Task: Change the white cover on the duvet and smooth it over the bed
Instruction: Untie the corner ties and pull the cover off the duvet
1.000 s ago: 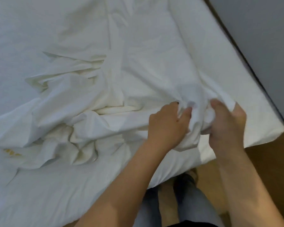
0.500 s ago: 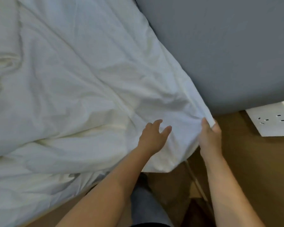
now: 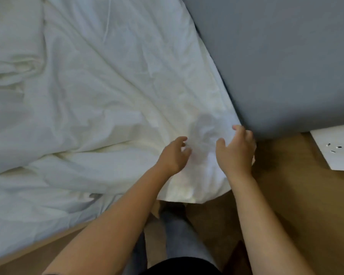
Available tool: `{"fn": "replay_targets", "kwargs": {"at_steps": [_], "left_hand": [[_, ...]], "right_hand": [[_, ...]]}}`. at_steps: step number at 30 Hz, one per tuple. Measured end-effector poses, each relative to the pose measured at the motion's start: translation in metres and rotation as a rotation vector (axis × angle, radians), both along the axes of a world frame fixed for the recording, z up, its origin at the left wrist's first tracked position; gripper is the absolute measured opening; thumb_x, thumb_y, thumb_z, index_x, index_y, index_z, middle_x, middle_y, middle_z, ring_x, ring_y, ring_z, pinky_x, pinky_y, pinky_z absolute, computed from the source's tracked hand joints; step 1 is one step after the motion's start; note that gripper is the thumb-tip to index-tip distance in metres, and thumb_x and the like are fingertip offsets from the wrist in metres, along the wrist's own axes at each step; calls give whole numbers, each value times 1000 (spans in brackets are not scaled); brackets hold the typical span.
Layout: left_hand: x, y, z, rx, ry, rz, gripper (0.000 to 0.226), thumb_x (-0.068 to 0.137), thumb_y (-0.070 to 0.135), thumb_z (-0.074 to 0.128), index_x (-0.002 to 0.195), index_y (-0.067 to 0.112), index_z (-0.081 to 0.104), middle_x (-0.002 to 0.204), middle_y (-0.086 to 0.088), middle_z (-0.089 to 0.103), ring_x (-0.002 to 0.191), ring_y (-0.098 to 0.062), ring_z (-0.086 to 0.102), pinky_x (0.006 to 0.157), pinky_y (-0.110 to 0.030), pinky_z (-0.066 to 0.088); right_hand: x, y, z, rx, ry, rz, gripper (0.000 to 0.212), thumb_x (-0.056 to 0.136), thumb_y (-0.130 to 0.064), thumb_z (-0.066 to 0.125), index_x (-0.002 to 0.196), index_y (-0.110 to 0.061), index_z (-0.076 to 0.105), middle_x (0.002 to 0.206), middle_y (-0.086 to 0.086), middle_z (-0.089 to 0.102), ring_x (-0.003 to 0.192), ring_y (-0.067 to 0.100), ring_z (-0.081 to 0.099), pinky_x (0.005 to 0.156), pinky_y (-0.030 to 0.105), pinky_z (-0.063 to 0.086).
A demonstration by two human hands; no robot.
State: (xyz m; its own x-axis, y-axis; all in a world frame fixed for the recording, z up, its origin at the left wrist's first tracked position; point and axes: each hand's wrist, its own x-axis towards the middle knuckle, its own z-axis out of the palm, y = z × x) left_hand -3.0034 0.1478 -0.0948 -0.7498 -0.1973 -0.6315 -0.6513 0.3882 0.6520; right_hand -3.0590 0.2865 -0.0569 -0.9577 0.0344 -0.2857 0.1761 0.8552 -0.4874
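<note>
The white duvet cover (image 3: 99, 100) lies creased across the bed, and its near right corner (image 3: 203, 175) hangs over the bed's edge beside the grey panel. My left hand (image 3: 174, 155) is over the fabric just left of that corner, fingers loosely bent with nothing between them. My right hand (image 3: 236, 149) is at the cover's right edge, fingers spread and relaxed, gripping no fabric that I can see. The cloth between the two hands is blurred. Bunched folds (image 3: 14, 70) sit at the far left.
A grey upholstered panel (image 3: 286, 62) runs along the bed's right side. The wooden floor (image 3: 298, 205) is at the right and bottom. A white socket plate (image 3: 336, 149) shows at the right edge. My legs in grey trousers (image 3: 179, 231) stand at the bed's edge.
One second ago both hands gripped bunched fabric. The cover now lies flatter, my right hand has let go of the corner it pinched, and both hands sit close together over it.
</note>
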Motion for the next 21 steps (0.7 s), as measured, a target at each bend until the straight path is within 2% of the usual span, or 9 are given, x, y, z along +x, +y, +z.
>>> {"fn": "replay_targets", "kwargs": {"at_steps": [4, 8, 13, 16, 21], "left_hand": [[48, -77, -4, -182, -40, 150, 43, 96, 22, 48, 138, 15, 44, 135, -5, 52, 122, -20, 48, 92, -22, 32], [105, -153, -3, -355, -104, 240, 44, 95, 19, 47, 138, 10, 44, 137, -10, 49, 124, -25, 45, 103, -32, 33], [177, -235, 0, -459, -149, 399, 46, 92, 17, 48, 138, 10, 44, 140, -12, 45, 129, -29, 40, 107, -37, 30], [225, -287, -3, -517, -180, 576, 48, 91, 21, 52, 137, 13, 44, 141, -12, 43, 128, -30, 39, 104, -41, 32], [304, -375, -16, -464, -231, 900, 61, 90, 28, 57, 143, 13, 32, 144, -14, 35, 131, -32, 35, 104, -46, 32]], "right_hand": [[17, -63, -6, -258, -223, 157, 41, 92, -16, 50, 132, -10, 42, 132, 8, 42, 120, 23, 43, 92, 29, 38], [52, -145, -8, -385, -294, 378, 34, 93, -16, 49, 126, -10, 47, 124, 6, 49, 113, 18, 48, 85, 25, 36], [114, -245, -14, -326, -336, 677, 34, 92, -19, 48, 125, -10, 48, 124, 6, 49, 115, 21, 47, 86, 25, 35], [156, -301, -14, -288, -330, 833, 37, 93, -22, 49, 128, -10, 47, 127, 5, 49, 119, 21, 44, 87, 24, 33], [221, -397, -7, -246, -264, 961, 45, 92, -25, 52, 134, -12, 43, 130, 4, 44, 123, 20, 38, 92, 23, 29]]}}
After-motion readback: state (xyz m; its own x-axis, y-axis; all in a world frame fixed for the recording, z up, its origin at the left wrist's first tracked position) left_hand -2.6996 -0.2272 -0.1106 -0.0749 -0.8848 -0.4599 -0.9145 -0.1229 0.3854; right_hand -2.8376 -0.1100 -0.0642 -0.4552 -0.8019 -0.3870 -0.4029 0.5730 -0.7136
